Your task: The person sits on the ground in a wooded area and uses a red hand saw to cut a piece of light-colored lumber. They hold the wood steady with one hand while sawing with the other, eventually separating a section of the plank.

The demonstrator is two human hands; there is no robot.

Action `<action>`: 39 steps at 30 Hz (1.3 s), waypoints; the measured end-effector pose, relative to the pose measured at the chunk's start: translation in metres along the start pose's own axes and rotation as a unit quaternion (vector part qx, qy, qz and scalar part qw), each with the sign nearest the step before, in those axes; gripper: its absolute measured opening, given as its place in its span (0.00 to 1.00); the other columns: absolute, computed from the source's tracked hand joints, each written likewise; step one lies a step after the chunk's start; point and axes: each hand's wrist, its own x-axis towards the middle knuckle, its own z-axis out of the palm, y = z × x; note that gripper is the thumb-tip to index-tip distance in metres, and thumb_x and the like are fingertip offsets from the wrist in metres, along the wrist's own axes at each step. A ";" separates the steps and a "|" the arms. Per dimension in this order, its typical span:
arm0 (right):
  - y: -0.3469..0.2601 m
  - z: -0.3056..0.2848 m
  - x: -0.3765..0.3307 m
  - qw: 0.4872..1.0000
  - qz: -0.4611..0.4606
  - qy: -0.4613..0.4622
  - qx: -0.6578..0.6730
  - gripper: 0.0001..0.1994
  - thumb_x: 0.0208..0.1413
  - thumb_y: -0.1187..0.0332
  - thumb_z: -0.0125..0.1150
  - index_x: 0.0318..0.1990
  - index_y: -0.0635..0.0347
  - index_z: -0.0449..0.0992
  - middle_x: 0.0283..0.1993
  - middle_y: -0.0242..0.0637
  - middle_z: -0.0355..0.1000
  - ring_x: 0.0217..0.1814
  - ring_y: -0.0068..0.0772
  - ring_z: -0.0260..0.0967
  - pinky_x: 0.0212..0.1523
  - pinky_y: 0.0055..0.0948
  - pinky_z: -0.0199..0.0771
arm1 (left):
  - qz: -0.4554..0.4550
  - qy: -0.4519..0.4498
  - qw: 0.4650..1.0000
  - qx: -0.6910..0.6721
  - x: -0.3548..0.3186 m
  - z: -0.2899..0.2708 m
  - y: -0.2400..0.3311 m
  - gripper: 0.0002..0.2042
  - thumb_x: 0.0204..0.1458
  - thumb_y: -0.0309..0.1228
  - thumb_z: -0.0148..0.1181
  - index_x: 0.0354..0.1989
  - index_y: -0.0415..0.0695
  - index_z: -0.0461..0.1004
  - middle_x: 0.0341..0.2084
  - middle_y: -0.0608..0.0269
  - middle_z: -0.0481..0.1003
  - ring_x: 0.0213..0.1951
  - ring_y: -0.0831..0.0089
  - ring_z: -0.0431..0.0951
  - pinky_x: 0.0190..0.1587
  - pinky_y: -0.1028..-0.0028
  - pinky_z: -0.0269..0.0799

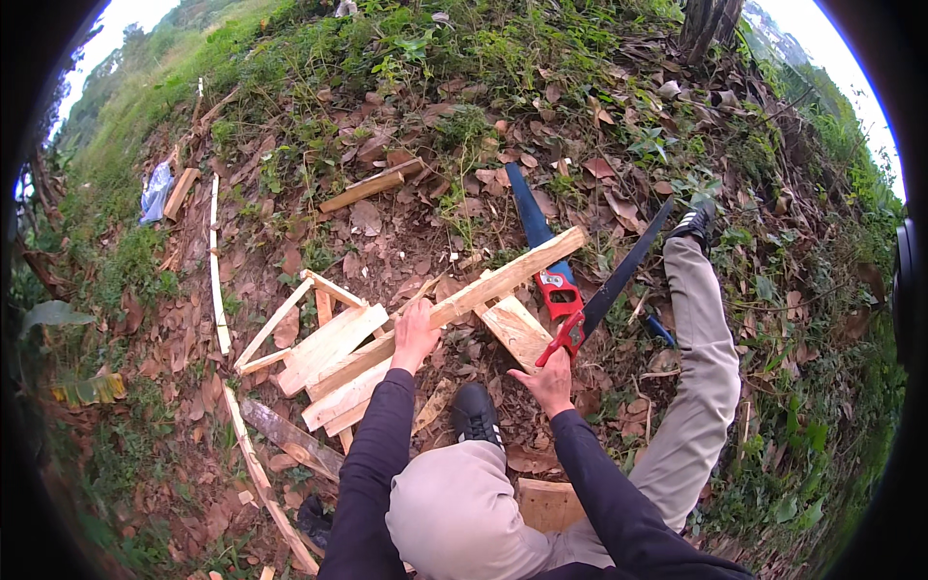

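Note:
A long wooden batten [512, 274] slants up to the right across shorter pieces of wood. My left hand [414, 336] is closed around it near the middle, its fingers over the upper edge. At the red handle of a dark-bladed hand saw [626, 271] is my right hand [549, 385], gripping the handle's lower end with the thumb sticking out to the left. The saw's blade points away to the upper right. A second hand saw [530, 208], blue-bladed with a red handle, lies on the ground, and the batten's far end passes over it. Under the batten sits a short board [518, 332].
Several cut boards [333, 348] are stacked left of my left hand. A loose batten [372, 188] lies farther off. Thin strips [217, 261] and a light-blue plastic bag [157, 193] are at the left. My outstretched leg [701, 338] borders the right side. Dry leaves and weeds cover the slope.

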 end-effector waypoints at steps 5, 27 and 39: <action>0.005 0.012 0.012 0.999 -0.012 -0.031 -0.032 0.40 0.30 0.49 0.83 0.45 0.68 0.68 0.41 0.51 0.71 0.47 0.55 0.70 0.50 0.45 0.70 | -0.032 0.006 0.999 -0.043 -0.031 -0.050 0.010 0.25 0.42 0.32 0.69 0.50 0.40 0.70 0.45 0.48 0.77 0.48 0.49 0.78 0.50 0.57 0.75; -0.034 0.015 0.153 0.925 -0.290 -0.239 -0.060 0.23 0.29 0.76 0.69 0.36 0.60 0.64 0.35 0.46 0.69 0.45 0.52 0.70 0.45 0.44 0.67 | -0.254 0.154 0.933 -0.205 -0.229 -0.124 0.022 0.21 0.36 0.26 0.67 0.44 0.34 0.77 0.32 0.45 0.80 0.35 0.52 0.82 0.41 0.61 0.77; -0.064 -0.008 0.157 0.974 -0.171 0.008 0.151 0.10 0.52 0.71 0.68 0.37 0.63 0.74 0.24 0.38 0.71 0.26 0.40 0.71 0.31 0.37 0.70 | -0.295 0.155 0.906 -0.261 -0.216 -0.096 0.055 0.18 0.40 0.28 0.67 0.42 0.37 0.77 0.30 0.48 0.81 0.34 0.55 0.82 0.41 0.62 0.77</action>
